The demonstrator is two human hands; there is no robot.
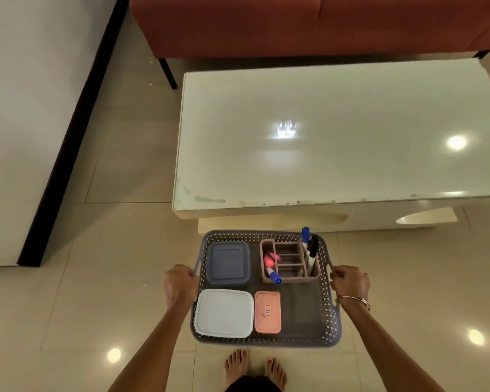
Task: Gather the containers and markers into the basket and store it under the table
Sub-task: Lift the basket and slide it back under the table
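Observation:
I hold a grey perforated basket (327,315) in front of me above the floor, just short of the table's near edge. My left hand (180,287) is shut on its left handle and my right hand (350,282) on its right handle. Inside lie a dark blue lidded container (228,263), a white lidded container (224,313) and a small pink lidded box (267,312). A pink divided organizer (290,261) holds blue, black and pink markers (309,247).
A low white glass-topped table (337,137) stands ahead, with an open space under it. A red sofa (309,24) sits behind it. A white wall with a black skirting runs along the left. My bare feet (255,369) stand on glossy beige tiles.

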